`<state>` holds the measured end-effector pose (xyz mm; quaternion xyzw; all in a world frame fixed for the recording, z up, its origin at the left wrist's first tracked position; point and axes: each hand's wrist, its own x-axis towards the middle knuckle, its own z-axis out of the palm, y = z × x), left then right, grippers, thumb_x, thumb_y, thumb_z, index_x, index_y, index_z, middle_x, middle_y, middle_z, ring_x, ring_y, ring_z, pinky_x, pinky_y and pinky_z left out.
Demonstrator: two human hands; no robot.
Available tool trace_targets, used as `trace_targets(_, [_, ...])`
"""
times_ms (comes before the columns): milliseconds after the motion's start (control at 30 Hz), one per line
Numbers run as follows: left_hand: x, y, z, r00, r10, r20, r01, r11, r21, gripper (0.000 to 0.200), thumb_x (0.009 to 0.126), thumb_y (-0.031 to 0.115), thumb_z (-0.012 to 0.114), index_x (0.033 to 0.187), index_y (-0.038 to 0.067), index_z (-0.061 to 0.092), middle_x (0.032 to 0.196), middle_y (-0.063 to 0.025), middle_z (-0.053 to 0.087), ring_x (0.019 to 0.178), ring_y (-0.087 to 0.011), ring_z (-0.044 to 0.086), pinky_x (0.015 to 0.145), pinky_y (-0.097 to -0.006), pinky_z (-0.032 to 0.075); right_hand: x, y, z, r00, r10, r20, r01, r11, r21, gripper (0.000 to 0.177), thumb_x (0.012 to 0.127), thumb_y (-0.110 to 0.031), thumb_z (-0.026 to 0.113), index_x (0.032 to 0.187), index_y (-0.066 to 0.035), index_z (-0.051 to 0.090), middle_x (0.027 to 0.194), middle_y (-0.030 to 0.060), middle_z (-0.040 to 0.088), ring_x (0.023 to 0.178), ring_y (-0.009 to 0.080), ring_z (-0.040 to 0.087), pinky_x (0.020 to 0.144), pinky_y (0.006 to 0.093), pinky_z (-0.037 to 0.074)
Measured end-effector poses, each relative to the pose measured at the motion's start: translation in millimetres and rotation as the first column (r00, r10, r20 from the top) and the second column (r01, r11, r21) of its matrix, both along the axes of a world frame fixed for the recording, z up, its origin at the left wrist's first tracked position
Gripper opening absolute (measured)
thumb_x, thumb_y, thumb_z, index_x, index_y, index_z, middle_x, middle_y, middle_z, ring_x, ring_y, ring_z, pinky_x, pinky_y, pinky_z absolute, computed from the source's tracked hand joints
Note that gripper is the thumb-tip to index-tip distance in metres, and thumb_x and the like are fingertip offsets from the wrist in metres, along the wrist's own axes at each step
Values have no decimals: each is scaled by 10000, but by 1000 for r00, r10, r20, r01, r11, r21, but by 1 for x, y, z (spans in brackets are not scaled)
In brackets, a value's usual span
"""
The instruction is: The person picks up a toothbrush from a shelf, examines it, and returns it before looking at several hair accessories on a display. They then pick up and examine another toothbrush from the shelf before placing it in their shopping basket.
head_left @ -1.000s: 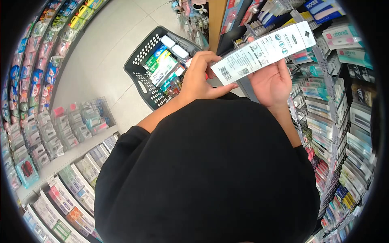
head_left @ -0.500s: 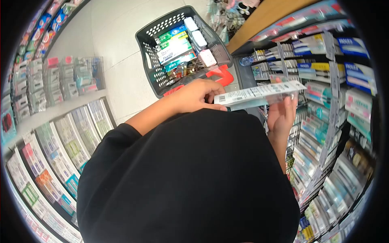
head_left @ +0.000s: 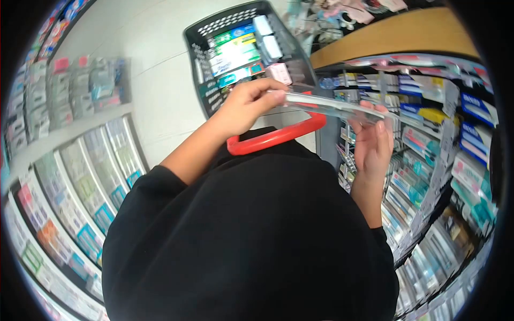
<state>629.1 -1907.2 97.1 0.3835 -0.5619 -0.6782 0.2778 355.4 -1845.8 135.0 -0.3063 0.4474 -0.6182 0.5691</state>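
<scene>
A slim clear plastic blister pack spans the space between my two hands, seen nearly edge-on; its contents are blurred. My left hand pinches its left end between thumb and fingers. At the other end, my right hand grips it with fingertips and thumb. Below the pack is the red handle of a dark grey shopping basket, close to my black shirt. Inside the basket lie several toothpaste boxes, white packs and a pink-and-white box.
Shelves of packaged goods rise close on my right, below a wooden ledge. On my left, a low display holds rows of packs, with hanging packets beyond. Pale floor tiles lie between.
The blister pack has turned from showing its printed back to nearly edge-on, and its left end has risen with my left hand. The basket's red handle now shows near my body.
</scene>
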Motion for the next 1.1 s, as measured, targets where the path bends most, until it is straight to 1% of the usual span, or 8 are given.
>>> trace_targets(100, [-7,-4,2,983,-107,-147,102,994,-43,489,968,401,356,1178,5,551,1138,-80,572,836,-128,516,782,-267,440,-3,0,6,993,-109,37,111,992,-53,261,895,-152,541,1130,-60,476,1142,185,553,1065,279,556,881,403,470])
trace_targets(200, [-25,-3,-1,961,-270,-62,263,959,-102,609,890,478,504,1265,0,474,1175,-108,542,971,-192,522,868,-311,409,-19,7,15,961,-273,52,276,956,-101,252,896,-118,541,1129,-84,449,1048,124,579,1023,236,560,866,347,445])
trace_targets(333, [-65,22,-3,857,-227,463,463,733,-498,701,774,350,695,1291,-21,402,1184,-251,512,1079,-405,513,932,-417,408,-73,49,7,713,-634,-300,623,769,-145,428,832,-55,634,1176,-65,379,1069,49,519,941,134,520,849,292,427])
trace_targets(567, [-81,22,-5,770,-300,563,578,703,-415,760,790,329,673,1366,6,296,1122,-287,530,1038,-437,521,871,-440,432,-148,133,-48,236,-649,-723,790,561,-246,717,753,-66,726,1295,4,262,1190,176,488,1099,236,491,951,341,380])
trace_targets(667, [-85,24,-3,750,-306,586,571,747,-340,724,786,304,671,1360,37,318,1125,-281,551,1027,-440,540,852,-442,445,-163,147,-45,186,-691,-699,856,463,-229,757,760,-82,723,1318,-6,217,1183,187,486,1090,245,493,942,343,382])
trace_targets(800, [-91,25,-3,735,-288,614,575,744,-340,703,779,273,674,1353,57,330,1095,-266,586,975,-440,574,812,-440,470,-177,150,-40,176,-718,-673,808,496,-319,767,771,-105,719,1321,-28,191,1170,200,486,1074,254,500,924,343,390])
trace_targets(967, [-95,33,4,743,-237,626,529,780,-333,656,773,194,690,1335,77,373,960,-202,651,887,-358,640,770,-384,493,-204,155,-59,-202,-582,-787,698,478,-533,589,711,-211,789,1147,0,455,1118,205,529,1013,319,540,886,368,423])
trace_targets(1100, [-103,39,15,678,-202,707,514,818,-259,627,777,177,681,1330,105,395,942,-197,654,831,-340,653,728,-383,498,-221,152,-69,-249,-631,-734,659,445,-606,534,704,-225,796,1073,2,483,1016,195,584,902,342,580,766,385,458])
